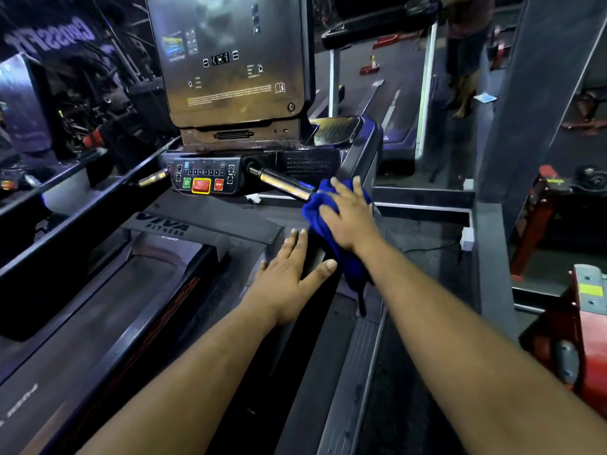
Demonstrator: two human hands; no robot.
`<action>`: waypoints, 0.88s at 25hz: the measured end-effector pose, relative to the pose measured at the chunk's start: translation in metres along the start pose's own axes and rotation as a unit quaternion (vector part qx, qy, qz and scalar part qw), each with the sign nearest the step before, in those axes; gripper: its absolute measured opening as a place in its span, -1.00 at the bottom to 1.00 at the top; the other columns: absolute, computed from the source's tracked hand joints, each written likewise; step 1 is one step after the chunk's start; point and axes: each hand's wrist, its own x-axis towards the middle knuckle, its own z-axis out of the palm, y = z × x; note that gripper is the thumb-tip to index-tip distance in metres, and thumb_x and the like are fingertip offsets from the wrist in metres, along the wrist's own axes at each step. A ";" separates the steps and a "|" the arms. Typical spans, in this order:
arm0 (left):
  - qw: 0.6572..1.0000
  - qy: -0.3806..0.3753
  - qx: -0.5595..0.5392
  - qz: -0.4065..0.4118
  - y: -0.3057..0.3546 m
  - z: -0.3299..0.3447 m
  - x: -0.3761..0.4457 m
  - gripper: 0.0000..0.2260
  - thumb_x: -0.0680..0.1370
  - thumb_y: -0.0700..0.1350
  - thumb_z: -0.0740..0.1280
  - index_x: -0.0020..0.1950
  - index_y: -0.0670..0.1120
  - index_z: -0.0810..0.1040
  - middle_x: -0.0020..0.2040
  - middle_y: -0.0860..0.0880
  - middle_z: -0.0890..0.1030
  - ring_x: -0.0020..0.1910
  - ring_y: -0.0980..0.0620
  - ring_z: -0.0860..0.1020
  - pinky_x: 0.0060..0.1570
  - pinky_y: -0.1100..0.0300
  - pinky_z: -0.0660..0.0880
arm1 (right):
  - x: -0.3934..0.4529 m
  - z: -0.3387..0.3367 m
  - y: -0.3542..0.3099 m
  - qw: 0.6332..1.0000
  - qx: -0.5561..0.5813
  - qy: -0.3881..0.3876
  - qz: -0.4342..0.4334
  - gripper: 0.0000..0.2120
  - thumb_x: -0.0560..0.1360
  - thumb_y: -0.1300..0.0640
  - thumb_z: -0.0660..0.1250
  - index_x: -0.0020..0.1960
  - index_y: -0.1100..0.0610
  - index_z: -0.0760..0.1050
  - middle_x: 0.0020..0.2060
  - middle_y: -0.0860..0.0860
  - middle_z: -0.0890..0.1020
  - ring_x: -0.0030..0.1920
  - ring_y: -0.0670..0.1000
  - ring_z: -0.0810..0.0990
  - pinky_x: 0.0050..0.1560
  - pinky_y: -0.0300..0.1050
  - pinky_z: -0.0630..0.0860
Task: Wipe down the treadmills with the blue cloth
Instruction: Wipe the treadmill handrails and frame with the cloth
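While the left hand (289,274) lies flat (empty), right hand (351,218) presses crumpled blue cloth (320,208) against right-of-centre black treadmill side rail (358,149).

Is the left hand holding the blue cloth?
No, the left hand lies flat and bare on the treadmill; the right hand presses the blue cloth.
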 end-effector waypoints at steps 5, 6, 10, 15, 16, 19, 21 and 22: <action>1.000 0.003 0.004 0.003 0.001 0.002 0.001 -0.15 0.47 0.50 -0.04 0.60 0.12 -0.26 0.62 0.11 -0.17 0.59 0.16 -0.12 0.55 -0.13 -0.10 | 0.008 -0.006 -0.011 0.999 -0.024 -0.013 0.036 -0.38 0.47 -0.15 0.10 0.47 0.04 0.38 0.54 -0.07 0.29 0.60 0.10 -0.04 0.52 0.31 0.04; 1.000 0.005 0.001 0.003 -0.001 0.002 0.002 -0.11 0.43 0.53 -0.06 0.60 0.11 -0.27 0.62 0.11 -0.18 0.59 0.16 -0.11 0.55 -0.13 -0.10 | -0.014 0.001 -0.016 1.000 -0.003 -0.013 0.004 -0.37 0.45 -0.15 0.09 0.46 0.06 0.40 0.52 -0.09 0.33 0.60 0.06 -0.02 0.54 0.29 0.00; 1.000 0.009 -0.003 0.003 -0.003 0.003 0.006 -0.05 0.36 0.56 -0.10 0.60 0.10 -0.29 0.62 0.13 -0.20 0.58 0.19 -0.13 0.56 -0.13 -0.08 | -0.007 -0.004 -0.004 0.998 -0.004 -0.021 -0.051 -0.36 0.45 -0.20 0.10 0.45 0.04 0.42 0.49 -0.13 0.37 0.60 0.01 0.00 0.51 0.37 -0.06; 0.999 0.023 -0.028 -0.001 -0.002 0.003 0.003 0.00 0.33 0.60 -0.10 0.57 0.10 -0.37 0.60 0.13 -0.29 0.59 0.15 -0.13 0.55 -0.17 -0.14 | 0.009 -0.008 -0.018 0.998 -0.012 0.003 0.055 -0.26 0.37 -0.24 0.06 0.44 0.09 0.44 0.52 -0.06 0.34 0.60 0.07 -0.02 0.46 0.40 0.10; 0.998 0.043 -0.051 0.000 -0.002 0.002 0.001 0.03 0.29 0.63 -0.12 0.56 0.10 -0.39 0.60 0.13 -0.31 0.58 0.16 -0.14 0.55 -0.16 -0.17 | -0.018 -0.001 -0.026 0.999 0.018 0.007 0.027 -0.24 0.35 -0.27 0.03 0.42 0.08 0.46 0.50 -0.05 0.37 0.60 0.07 -0.01 0.48 0.36 0.08; 0.987 0.110 -0.113 0.010 -0.004 -0.002 -0.010 0.05 0.27 0.65 -0.15 0.56 0.10 -0.37 0.60 0.12 -0.32 0.52 0.27 -0.18 0.50 -0.09 -0.21 | -0.087 0.012 -0.026 0.994 0.071 -0.034 -0.081 -0.30 0.41 -0.33 0.03 0.41 -0.02 0.46 0.50 -0.07 0.36 0.60 0.02 -0.04 0.54 0.26 -0.01; 0.987 0.124 -0.101 0.011 -0.006 -0.003 -0.022 0.03 0.28 0.64 -0.18 0.59 0.09 -0.31 0.61 0.13 -0.28 0.55 0.22 -0.13 0.53 -0.12 -0.17 | -0.070 0.003 -0.020 0.993 0.019 -0.040 -0.105 -0.33 0.44 -0.33 0.03 0.43 -0.06 0.44 0.52 -0.07 0.32 0.60 0.04 -0.03 0.51 0.34 0.02; 0.990 0.114 -0.084 0.008 -0.008 -0.003 -0.030 0.03 0.27 0.64 -0.21 0.59 0.09 -0.29 0.61 0.13 -0.26 0.57 0.19 -0.12 0.55 -0.14 -0.15 | -0.051 -0.001 -0.019 0.996 -0.019 -0.038 -0.083 -0.37 0.45 -0.30 0.04 0.43 -0.08 0.44 0.54 -0.08 0.29 0.60 0.04 -0.04 0.48 0.40 0.03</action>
